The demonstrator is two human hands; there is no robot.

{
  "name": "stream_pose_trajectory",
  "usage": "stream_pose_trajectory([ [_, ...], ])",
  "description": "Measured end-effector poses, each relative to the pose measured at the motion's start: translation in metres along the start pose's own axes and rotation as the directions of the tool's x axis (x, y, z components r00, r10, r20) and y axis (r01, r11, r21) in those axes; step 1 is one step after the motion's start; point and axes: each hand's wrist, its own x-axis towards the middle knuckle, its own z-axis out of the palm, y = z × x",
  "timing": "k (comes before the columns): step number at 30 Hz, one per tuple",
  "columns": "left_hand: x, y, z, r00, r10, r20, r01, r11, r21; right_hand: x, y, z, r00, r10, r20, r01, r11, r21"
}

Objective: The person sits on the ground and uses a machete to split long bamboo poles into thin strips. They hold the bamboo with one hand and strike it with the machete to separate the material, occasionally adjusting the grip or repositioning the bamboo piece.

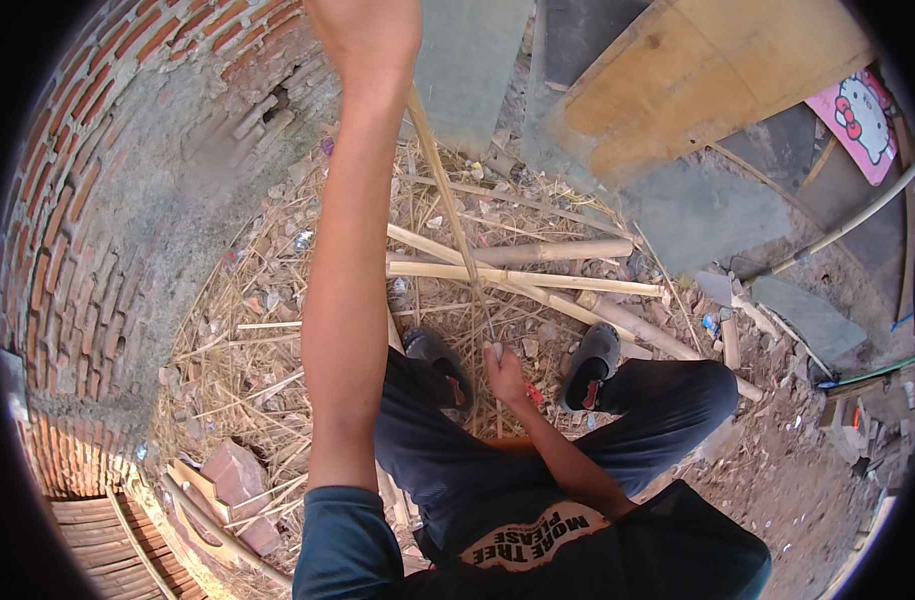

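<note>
Far down the arm from the left hand (367, 35), a short dark teal-blue sleeve (342, 535) ends near the elbow, and the shirt (677, 540), nearly black over the body, carries a rounded tan print (532, 537) with dark block lettering below the right hand (505, 378). Dark navy trousers (667, 400) spread to both sides of that hand, with a small pale-and-reddish mark on the right leg. Just left and right of the same hand are a grey, rounded left shoe (429, 348) and a matching right shoe (599, 350), red patches showing near their openings.
</note>
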Motion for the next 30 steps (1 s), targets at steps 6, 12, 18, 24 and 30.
stream_pose_trajectory([
  [6,-0.001,0.002,-0.027,0.996,-0.089,0.016,0.089,0.996,-0.014,0.02,0.038,-0.024,0.561,0.784,0.265,-0.827,0.517,0.22],
  [12,0.006,-0.01,-0.018,0.996,-0.083,0.031,0.086,0.992,-0.096,-0.004,0.04,-0.038,0.797,0.597,0.097,-0.603,0.773,0.198],
  [18,-0.001,0.008,-0.028,0.917,-0.279,0.286,0.358,0.891,-0.279,0.012,-0.055,-0.027,0.94,0.323,0.112,-0.342,0.868,0.36],
  [24,0.004,0.003,-0.039,0.904,-0.125,0.409,0.326,0.82,-0.47,0.009,-0.05,-0.023,0.79,0.531,0.308,-0.603,0.763,0.231],
  [30,-0.001,0.007,-0.047,0.936,-0.128,0.328,0.261,0.879,-0.4,0.025,-0.059,-0.032,0.805,0.539,0.249,-0.587,0.786,0.197],
])
